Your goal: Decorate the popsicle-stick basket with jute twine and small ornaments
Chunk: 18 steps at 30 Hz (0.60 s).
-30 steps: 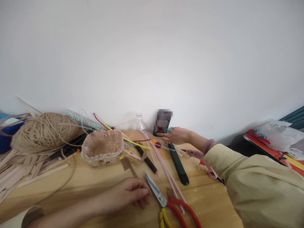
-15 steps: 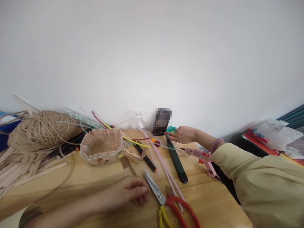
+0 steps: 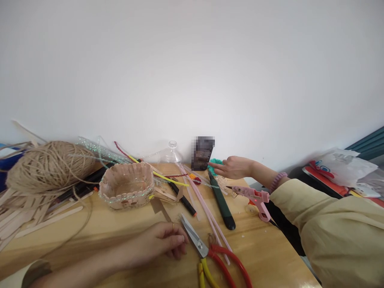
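My right hand (image 3: pixel 232 167) reaches to the back of the table, its index finger extended at the lower right edge of a dark phone (image 3: pixel 202 154) that leans against the wall. My left hand (image 3: pixel 171 240) rests on the table with loosely curled fingers and nothing visible in it. Just right of it lie red-handled scissors (image 3: pixel 200 245), over yellow handles (image 3: pixel 205 274). A dark green cutter (image 3: pixel 222 204) lies below my right hand. The pink glue gun (image 3: pixel 253 197) is under my right wrist. A scalloped basket (image 3: pixel 127 186) stands left of centre.
A ball of twine (image 3: pixel 51 166) and wooden sticks (image 3: pixel 45 222) fill the left side. A clear bottle top (image 3: pixel 172 154) stands by the wall. Pink straws (image 3: pixel 207 212), a black marker (image 3: pixel 184 202) and pipe cleaners lie mid-table. Plastic bags (image 3: pixel 345 166) are at the right.
The view has shifted slightly. My right index finger has moved a little away from the phone's face towards its edge, and the picture on the phone differs. My left hand stays put.
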Tool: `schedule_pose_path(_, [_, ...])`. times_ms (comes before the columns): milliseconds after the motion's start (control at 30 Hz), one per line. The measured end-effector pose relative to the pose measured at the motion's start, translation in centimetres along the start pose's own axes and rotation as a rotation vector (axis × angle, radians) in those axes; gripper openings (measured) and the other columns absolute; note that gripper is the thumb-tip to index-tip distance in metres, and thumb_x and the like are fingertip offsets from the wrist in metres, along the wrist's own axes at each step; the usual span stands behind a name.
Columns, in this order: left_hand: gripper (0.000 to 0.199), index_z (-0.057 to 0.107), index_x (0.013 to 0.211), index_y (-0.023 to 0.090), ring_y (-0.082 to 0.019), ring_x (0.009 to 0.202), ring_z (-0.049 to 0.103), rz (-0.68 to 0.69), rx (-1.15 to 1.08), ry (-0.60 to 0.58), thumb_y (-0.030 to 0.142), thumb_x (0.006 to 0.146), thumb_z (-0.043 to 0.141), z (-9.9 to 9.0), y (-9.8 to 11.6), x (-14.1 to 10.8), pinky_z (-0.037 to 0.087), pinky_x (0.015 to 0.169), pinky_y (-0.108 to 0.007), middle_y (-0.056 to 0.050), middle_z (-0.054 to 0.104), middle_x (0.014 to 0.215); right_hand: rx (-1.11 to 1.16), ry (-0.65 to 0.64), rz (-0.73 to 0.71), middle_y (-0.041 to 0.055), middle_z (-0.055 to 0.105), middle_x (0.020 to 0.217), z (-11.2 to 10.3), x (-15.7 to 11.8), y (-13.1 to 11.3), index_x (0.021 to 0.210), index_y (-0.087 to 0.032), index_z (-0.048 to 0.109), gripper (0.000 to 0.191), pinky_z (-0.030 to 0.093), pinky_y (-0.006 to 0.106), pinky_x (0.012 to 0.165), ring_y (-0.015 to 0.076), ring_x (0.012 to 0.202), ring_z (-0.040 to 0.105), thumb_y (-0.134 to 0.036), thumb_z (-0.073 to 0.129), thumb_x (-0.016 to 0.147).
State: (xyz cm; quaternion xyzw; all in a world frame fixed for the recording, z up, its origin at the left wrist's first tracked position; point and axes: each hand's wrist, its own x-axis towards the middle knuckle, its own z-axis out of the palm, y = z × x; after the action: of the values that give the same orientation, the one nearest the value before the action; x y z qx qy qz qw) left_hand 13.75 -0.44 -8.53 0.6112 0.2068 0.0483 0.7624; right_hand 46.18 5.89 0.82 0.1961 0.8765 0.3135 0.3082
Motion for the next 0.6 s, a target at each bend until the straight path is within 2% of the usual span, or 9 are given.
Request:
schedule_pose_path(333, [0.052, 0.057, 0.086, 0.015, -0.016, 0.074, 0.056, 0.007, 0.001, 0.004, 0.065, 0.074, 0.053, 0.0, -0.3, 0.1, 0.044, 0.075, -0.030, -0.004, 0.059, 0.082, -0.041, -0.046, 0.122, 0.0167, 0.041, 0.143, -0.4, 2.1, -0.1, 0.104, -0.015, 0.054, 0.022, 0.024, 0.026, 0.033, 0.0111, 0.046, 0.057, -0.011, 0.040, 0.088])
schedule_pose_path(500, [0.048, 0.059, 0.086, 0.017, -0.015, 0.074, 0.056, 0.004, -0.002, 0.000, 0.063, 0.076, 0.054, 0.0, -0.1, 0.1, 0.044, 0.074, -0.029, -0.003, 0.060, 0.082, -0.027, -0.006, 0.099, 0.0155, 0.041, 0.143, -0.8, 1.9, -0.4, 0.099, -0.014, 0.055, 0.018, 0.025, 0.024, 0.034, 0.0087, 0.048, 0.056, -0.011, 0.041, 0.089])
schedule_pose_path(600, [0.045, 0.060, 0.086, 0.017, -0.016, 0.075, 0.056, 0.007, -0.004, 0.001, 0.061, 0.077, 0.054, 0.1, -0.1, 0.0, 0.044, 0.075, -0.029, -0.003, 0.060, 0.082, -0.006, 0.055, 0.051, 0.0142, 0.048, 0.139, -2.3, 1.2, -0.9, 0.096, -0.015, 0.057, 0.018, 0.027, 0.025, 0.035, 0.0103, 0.050, 0.055, -0.010, 0.041, 0.089])
